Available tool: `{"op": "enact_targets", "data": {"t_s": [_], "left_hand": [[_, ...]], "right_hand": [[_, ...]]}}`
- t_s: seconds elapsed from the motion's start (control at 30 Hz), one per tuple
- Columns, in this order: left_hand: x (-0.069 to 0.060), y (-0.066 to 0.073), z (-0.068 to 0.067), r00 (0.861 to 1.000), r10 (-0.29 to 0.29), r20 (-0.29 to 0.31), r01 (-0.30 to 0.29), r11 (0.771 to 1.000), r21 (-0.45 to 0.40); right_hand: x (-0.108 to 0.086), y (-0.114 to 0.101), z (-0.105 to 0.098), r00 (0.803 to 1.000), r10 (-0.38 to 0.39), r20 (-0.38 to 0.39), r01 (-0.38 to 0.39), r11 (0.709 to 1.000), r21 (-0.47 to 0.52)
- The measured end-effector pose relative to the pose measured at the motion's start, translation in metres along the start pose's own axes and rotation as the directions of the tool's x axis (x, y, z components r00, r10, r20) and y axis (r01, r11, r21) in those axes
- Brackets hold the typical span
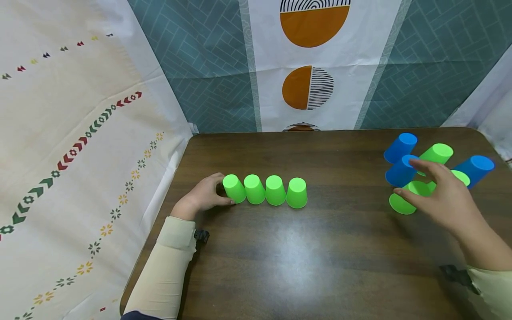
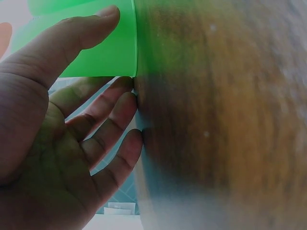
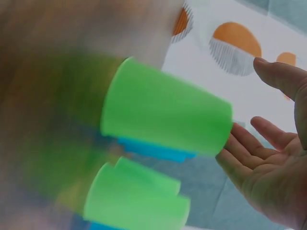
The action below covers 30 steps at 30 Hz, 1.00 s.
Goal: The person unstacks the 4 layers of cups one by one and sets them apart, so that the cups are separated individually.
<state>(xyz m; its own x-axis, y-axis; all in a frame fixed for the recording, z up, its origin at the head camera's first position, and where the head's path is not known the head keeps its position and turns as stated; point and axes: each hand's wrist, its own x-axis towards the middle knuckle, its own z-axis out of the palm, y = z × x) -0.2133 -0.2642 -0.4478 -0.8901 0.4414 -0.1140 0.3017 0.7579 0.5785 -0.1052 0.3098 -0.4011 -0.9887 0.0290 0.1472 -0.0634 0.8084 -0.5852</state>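
Note:
Several green plastic cups stand upside down in a row left of the table's middle. My left hand holds the leftmost green cup low down, thumb on its near side and fingers behind it. In the left wrist view the thumb lies on the cup wall and the fingertips touch the table. At the right my right hand hovers with fingers and thumb spread over the near green cup. In the right wrist view a gap shows between the thumb and that cup.
About the right hand stand other upside-down cups: blue cups and green cups, some partly hidden by the hand. The brown wooden table ends at a patterned curtain behind and an embroidered white cloth on the left.

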Motion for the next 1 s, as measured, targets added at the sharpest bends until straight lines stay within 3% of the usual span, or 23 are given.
{"op": "enact_targets", "data": {"t_s": [0.17,0.4,0.57,0.77,1.0], "left_hand": [[0.001,-0.001,0.000,1.000,0.009,-0.001,-0.009,1.000,0.011],[0.001,-0.001,0.000,1.000,0.008,-0.005,-0.008,1.000,0.028],[0.001,0.000,0.000,1.000,-0.002,0.000,0.002,1.000,0.024],[0.000,0.000,0.000,1.000,0.006,0.000,-0.006,1.000,0.026],[0.000,0.000,0.000,1.000,0.008,-0.002,-0.008,1.000,0.028]], "right_hand": [[0.005,-0.025,0.007,0.998,-0.056,0.027,0.055,0.997,0.056],[0.017,-0.052,0.031,0.983,-0.173,0.055,0.163,0.975,0.149],[0.027,-0.065,0.047,0.981,-0.178,0.082,0.156,0.964,0.216],[0.033,-0.078,0.063,0.977,-0.145,0.154,0.111,0.971,0.209],[0.035,-0.095,0.083,0.958,-0.190,0.215,0.142,0.965,0.222]]}}
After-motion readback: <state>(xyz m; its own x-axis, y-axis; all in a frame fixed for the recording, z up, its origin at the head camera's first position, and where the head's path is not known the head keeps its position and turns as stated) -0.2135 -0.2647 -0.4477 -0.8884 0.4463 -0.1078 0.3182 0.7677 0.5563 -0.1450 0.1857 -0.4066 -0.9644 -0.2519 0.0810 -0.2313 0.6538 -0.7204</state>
